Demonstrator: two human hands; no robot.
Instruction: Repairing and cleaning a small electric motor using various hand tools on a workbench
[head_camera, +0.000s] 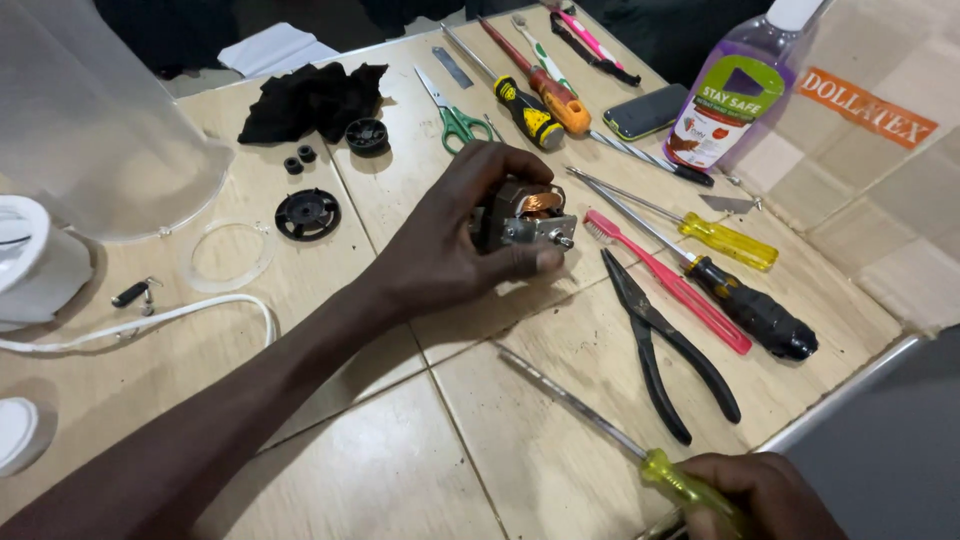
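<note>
My left hand (450, 240) grips a small electric motor (528, 216) with copper windings and a short metal shaft, held just above the tiled table (400, 460). My right hand (760, 495) at the bottom right holds a yellow-handled screwdriver (600, 425) by its handle. Its long shaft lies flat over the table, and its tip points up-left toward the motor without reaching it.
Black pliers (670, 340), a pink toothbrush (665, 280), more screwdrivers (740, 300), green scissors (455, 115), a phone (645, 110) and a purple bottle (735, 95) lie to the right and behind. Black discs (307, 213), a clear ring (228, 255), black cloth (310, 100), a clear jar (95, 120) and a white cord (150, 320) sit left.
</note>
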